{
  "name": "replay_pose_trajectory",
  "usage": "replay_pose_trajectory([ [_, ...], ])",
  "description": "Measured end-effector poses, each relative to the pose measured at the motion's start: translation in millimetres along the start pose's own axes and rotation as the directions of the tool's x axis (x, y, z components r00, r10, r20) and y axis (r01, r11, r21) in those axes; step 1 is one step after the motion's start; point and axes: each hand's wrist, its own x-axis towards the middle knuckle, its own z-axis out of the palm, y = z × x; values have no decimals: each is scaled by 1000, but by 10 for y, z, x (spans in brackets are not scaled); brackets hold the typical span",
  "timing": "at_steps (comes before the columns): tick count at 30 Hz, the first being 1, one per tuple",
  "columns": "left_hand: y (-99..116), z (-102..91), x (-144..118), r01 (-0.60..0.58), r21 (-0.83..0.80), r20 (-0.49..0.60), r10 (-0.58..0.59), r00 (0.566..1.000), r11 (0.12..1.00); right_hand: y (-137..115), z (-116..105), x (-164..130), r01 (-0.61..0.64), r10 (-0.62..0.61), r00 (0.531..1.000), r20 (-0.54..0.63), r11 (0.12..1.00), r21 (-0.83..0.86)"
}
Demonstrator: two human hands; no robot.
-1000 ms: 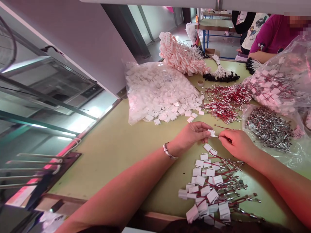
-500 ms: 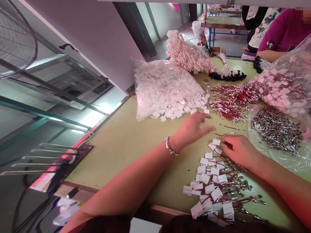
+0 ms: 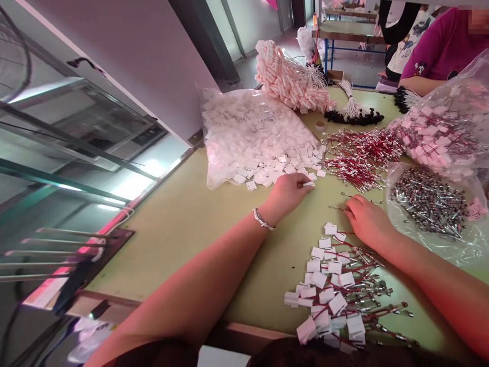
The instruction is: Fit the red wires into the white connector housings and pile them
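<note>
Near the desk's middle, left hand fingers pinching a white housing beside the housing pile, right hand fingers pressed onto a red wire.

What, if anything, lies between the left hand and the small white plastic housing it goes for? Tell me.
Nothing visible. The left hand already has a small white plastic housing at its fingertips, at the edge of the spilled white pile. The right hand touches a loose red wire on the green table.
</note>
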Motion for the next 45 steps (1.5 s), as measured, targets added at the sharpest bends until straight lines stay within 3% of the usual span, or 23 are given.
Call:
replay_pose_trajectory([
  [2,36,23,-56,116,-302,160,-69,985,946,54,-27,-20,-38,40,999,-19,996,78],
  [4,68,64,-111,189,-489,271,-58,961,852,116,-59,-39,-43,56,997,-59,980,196],
  [8,127,139,-195,233,-624,372,21,928,746,169,-113,-71,83,-6,981,-193,917,390],
  [11,163,158,-228,253,-662,433,84,897,706,143,-122,-90,184,-86,964,-251,898,399],
  [20,193,133,-253,330,-670,498,73,864,665,135,-99,-114,196,-92,927,-364,946,258],
  [24,209,148,-264,374,-665,527,52,848,646,146,-82,-130,219,-199,890,-410,976,2],
  [27,238,183,-278,416,-659,548,21,836,626,105,-54,-151,211,-291,867,-406,950,-229],
  [29,256,216,-291,421,-656,548,12,837,627,66,-31,-157,203,-308,861,-405,937,-283],
  [34,247,273,-317,345,-643,511,48,858,684,38,-2,-135,228,-284,861,-422,957,-181],
  [41,237,261,-321,264,-487,559,64,827,833,75,4,-146,290,-324,911,-254,943,-161],
  [43,241,221,-267,124,-404,519,115,847,906,61,5,-156,249,-275,931,-240,959,-133],
  [45,212,160,-168,-127,-257,347,214,913,958,35,-5,-171,177,-198,952,-233,978,-110],
])
